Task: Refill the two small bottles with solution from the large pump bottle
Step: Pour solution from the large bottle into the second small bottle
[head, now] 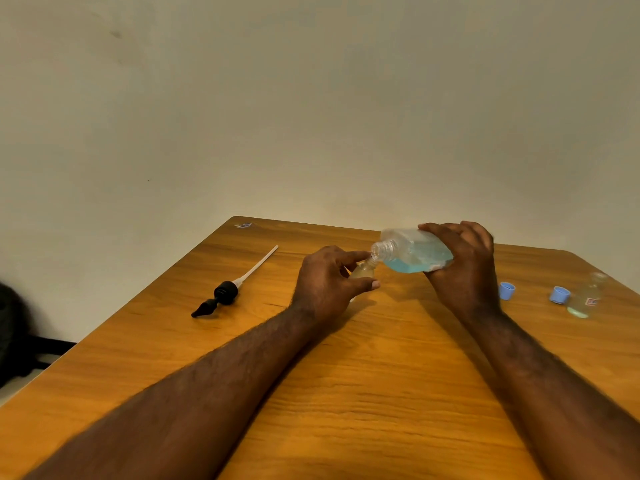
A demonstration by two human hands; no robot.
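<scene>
My right hand [464, 271] grips the large clear bottle [412, 251], which holds blue solution and is tipped on its side with its open neck pointing left. My left hand [329, 282] holds a small clear bottle [363, 270] upright, its mouth right under the large bottle's neck. Most of that small bottle is hidden by my fingers. A second small bottle [587, 297], uncapped and nearly empty, stands at the table's right edge. The black pump head with its white tube [228, 291] lies on the table to the left.
Two blue caps [506, 291] [559, 294] lie on the wooden table [346, 393] between my right hand and the second small bottle. A plain wall stands behind the table. A dark object [14, 327] sits on the floor at the far left.
</scene>
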